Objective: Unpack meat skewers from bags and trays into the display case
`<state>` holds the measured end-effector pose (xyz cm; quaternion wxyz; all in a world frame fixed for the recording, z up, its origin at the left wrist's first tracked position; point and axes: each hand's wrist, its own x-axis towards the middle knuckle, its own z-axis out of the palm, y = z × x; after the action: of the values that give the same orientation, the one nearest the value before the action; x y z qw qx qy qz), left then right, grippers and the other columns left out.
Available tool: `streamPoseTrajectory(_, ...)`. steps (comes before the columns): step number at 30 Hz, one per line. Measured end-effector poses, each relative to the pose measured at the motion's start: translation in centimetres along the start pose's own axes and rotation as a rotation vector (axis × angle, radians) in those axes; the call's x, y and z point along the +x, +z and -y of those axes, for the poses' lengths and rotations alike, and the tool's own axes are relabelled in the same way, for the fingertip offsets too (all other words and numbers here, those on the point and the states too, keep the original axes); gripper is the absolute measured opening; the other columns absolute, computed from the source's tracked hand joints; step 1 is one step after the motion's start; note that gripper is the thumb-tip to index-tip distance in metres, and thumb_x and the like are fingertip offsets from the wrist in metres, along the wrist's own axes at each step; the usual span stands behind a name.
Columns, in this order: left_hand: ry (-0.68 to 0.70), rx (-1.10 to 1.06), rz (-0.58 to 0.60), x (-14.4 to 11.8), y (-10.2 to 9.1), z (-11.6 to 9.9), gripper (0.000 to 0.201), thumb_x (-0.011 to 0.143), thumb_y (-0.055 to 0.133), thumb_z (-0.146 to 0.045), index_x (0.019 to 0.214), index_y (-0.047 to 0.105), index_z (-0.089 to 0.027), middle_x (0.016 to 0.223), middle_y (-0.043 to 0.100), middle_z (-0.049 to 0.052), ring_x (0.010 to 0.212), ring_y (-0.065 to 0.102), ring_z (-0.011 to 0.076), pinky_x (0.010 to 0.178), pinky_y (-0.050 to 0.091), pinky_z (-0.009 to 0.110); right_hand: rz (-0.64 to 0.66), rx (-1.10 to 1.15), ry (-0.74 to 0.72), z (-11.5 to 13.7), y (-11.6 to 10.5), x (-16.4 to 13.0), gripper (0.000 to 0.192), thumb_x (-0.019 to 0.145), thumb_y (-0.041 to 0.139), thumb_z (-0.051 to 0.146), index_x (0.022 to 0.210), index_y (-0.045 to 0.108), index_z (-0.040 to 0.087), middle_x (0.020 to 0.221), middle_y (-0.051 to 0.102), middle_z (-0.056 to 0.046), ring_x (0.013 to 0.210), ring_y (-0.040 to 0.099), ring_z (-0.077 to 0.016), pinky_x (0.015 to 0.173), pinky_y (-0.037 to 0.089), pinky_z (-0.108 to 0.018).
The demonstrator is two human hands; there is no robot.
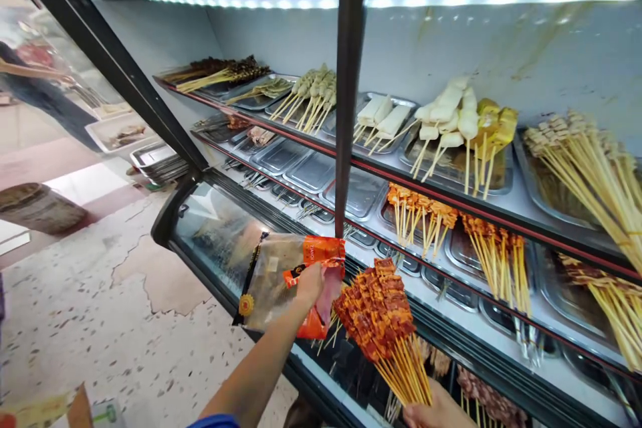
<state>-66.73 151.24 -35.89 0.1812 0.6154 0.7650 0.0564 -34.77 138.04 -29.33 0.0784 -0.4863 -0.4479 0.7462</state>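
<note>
Head view: our left hand [308, 284] clutches an orange packet [295, 281], raised before the display shelves [451, 214]. Our right hand [436, 409], low, grips a fanned skewer bunch [381, 314] just beside it.

Two hands [308, 284], one packet [281, 281], three shelves [451, 207] (all tiered).

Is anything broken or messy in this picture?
Yes. The speckled floor has a cracked, patched area beside the display case. The case's white back wall has brownish streaks near the top. The skewers on the trays lie tidily, nothing spilled.
</note>
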Motion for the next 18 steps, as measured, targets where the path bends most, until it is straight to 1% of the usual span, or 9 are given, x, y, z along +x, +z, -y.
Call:
streamPoseTrajectory(2, 0.021, -0.016, 0.008, -0.5, -2.4, 0.3, 0.021, 0.087, 0.039, -0.02, 0.079, 0.057, -0.014, 0.079, 0.063, 0.009, 0.074, 0.056, 0.0175, 0.065, 0.033, 0.027, -0.007, 0.076, -0.006, 0.4, 0.9, 0.9, 0.039, 0.057, 0.065, 0.05, 0.07, 0.046, 0.018, 0.051, 0.048, 0.004, 0.041, 0.041, -0.0071, 0.041, 0.032, -0.02)
streamPoseTrajectory(5, 0.04, -0.024, 0.014, -1.2, -5.9, 0.0, 0.02, 0.085, 0.044, -0.018, 0.07, 0.057, -0.015, 0.072, 0.062, 0.005, 0.067, 0.054, 0.0144, 0.06, 0.031, 0.025, -0.053, 0.206, -0.025, 1.3, 2.4, 1.8, 0.036, 0.057, 0.063, 0.044, 0.074, 0.042, 0.019, 0.049, 0.048, 0.006, 0.035, 0.039, -0.0061, 0.036, 0.03, -0.019)
streamPoseTrajectory(6, 0.042, -0.022, 0.009, -1.4, -6.8, -0.3, 0.019, 0.084, 0.044, -0.017, 0.069, 0.056, -0.015, 0.071, 0.062, 0.004, 0.066, 0.053, 0.0139, 0.059, 0.03, 0.025, -0.057, 0.228, -0.028, 1.5, 2.7, 2.0, 0.035, 0.056, 0.062, 0.041, 0.074, 0.042, 0.02, 0.049, 0.049, 0.007, 0.035, 0.04, -0.006, 0.035, 0.03, -0.018)
streamPoseTrajectory(8, 0.049, -0.015, -0.005, -1.8, -8.2, -1.0, 0.019, 0.083, 0.045, -0.017, 0.068, 0.056, -0.015, 0.068, 0.061, 0.003, 0.064, 0.052, 0.0137, 0.057, 0.028, 0.025, -0.021, 0.244, -0.032, 1.7, 3.2, 2.3, 0.032, 0.056, 0.06, 0.036, 0.076, 0.042, 0.019, 0.049, 0.05, 0.007, 0.034, 0.041, -0.006, 0.034, 0.029, -0.017)
streamPoseTrajectory(10, 0.067, -0.008, -0.02, -2.0, -9.1, -1.7, 0.018, 0.083, 0.047, -0.017, 0.068, 0.056, -0.015, 0.068, 0.06, 0.003, 0.065, 0.052, 0.0141, 0.057, 0.028, 0.025, 0.05, 0.239, -0.055, 1.6, 3.5, 2.5, 0.029, 0.056, 0.057, 0.03, 0.079, 0.043, 0.019, 0.049, 0.051, 0.007, 0.034, 0.041, -0.006, 0.033, 0.029, -0.017)
streamPoseTrajectory(12, 0.09, -0.012, -0.033, -2.1, -9.6, -2.2, 0.016, 0.083, 0.048, -0.018, 0.07, 0.057, -0.015, 0.071, 0.062, 0.003, 0.068, 0.053, 0.0145, 0.06, 0.029, 0.025, 0.085, 0.222, -0.064, 1.4, 3.7, 2.5, 0.031, 0.056, 0.054, 0.025, 0.084, 0.043, 0.018, 0.048, 0.051, 0.008, 0.033, 0.04, -0.0059, 0.033, 0.029, -0.016)
streamPoseTrajectory(15, 0.109, -0.035, -0.057, -2.1, -9.7, -2.5, 0.013, 0.083, 0.049, -0.019, 0.076, 0.059, -0.016, 0.076, 0.064, 0.004, 0.073, 0.055, 0.0152, 0.065, 0.033, 0.025, 0.066, 0.192, -0.045, 1.1, 4.2, 2.2, 0.038, 0.054, 0.054, 0.021, 0.09, 0.043, 0.018, 0.045, 0.049, 0.01, 0.032, 0.038, -0.006, 0.034, 0.029, -0.017)
streamPoseTrajectory(18, 0.129, -0.075, -0.067, -2.1, -9.6, -2.6, 0.01, 0.081, 0.051, -0.017, 0.075, 0.06, -0.016, 0.077, 0.064, 0.003, 0.073, 0.056, 0.0149, 0.066, 0.035, 0.024, 0.053, 0.166, -0.068, 1.1, 4.4, 1.6, 0.038, 0.056, 0.054, 0.022, 0.092, 0.044, 0.018, 0.047, 0.05, 0.009, 0.033, 0.039, -0.0067, 0.036, 0.03, -0.018)
